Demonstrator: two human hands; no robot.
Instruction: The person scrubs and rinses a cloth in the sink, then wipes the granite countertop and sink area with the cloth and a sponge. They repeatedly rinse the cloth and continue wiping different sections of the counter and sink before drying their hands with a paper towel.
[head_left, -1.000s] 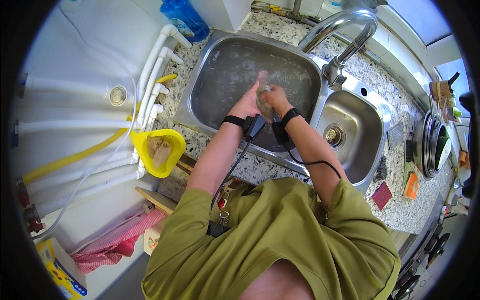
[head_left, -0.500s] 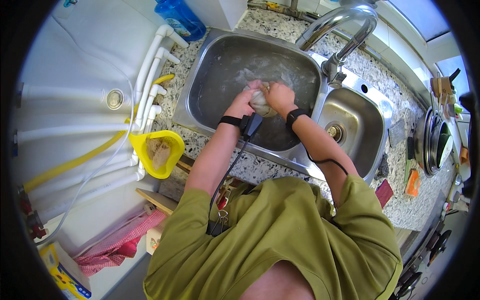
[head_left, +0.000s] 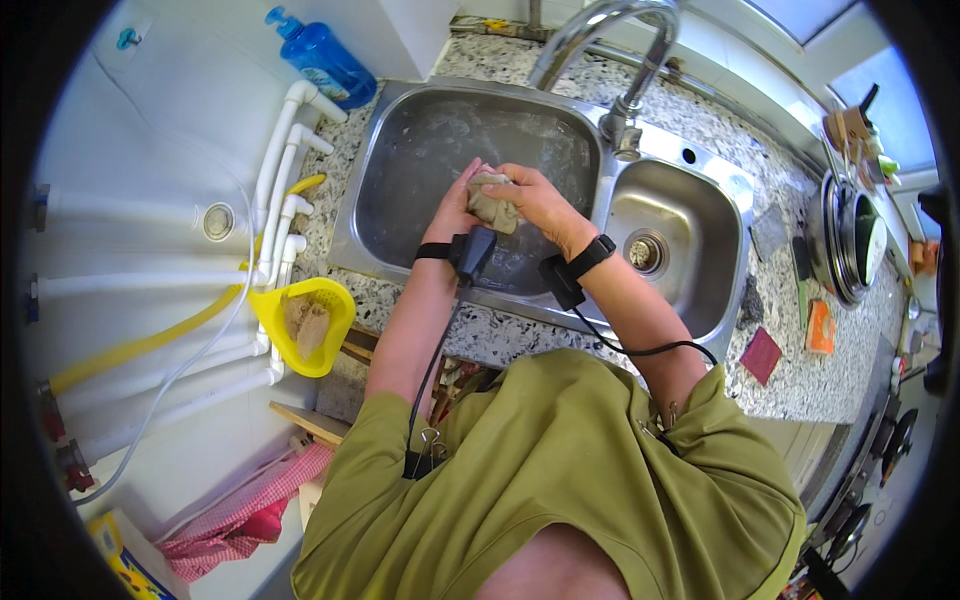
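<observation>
A: Where's the cloth?
B: Above the near middle of the large basin, bunched up between both hands. I can't tell if its lower edge touches the water.
A: How are the fingers?
B: On the right hand, thumb and fingers are clamped on the cloth's upper right part. The left hand lies along its left side, fingertips reaching up behind it; I can't tell whether those fingers close on it, as the cloth hides them.
A: So which step is this?
B: Washing by hand, I'd judge: working or squeezing the bundle over the large basin, whose surface shows pale, sudsy streaks.
A: And the next move, what does it call for?
B: In my view, a firm hold from both palms, with the cloth kept inside the large basin's rim so drips stay there. The faucet stands at the large basin's far right corner, and the yellow strainer hangs off to its near left, well apart from the hands.
</observation>
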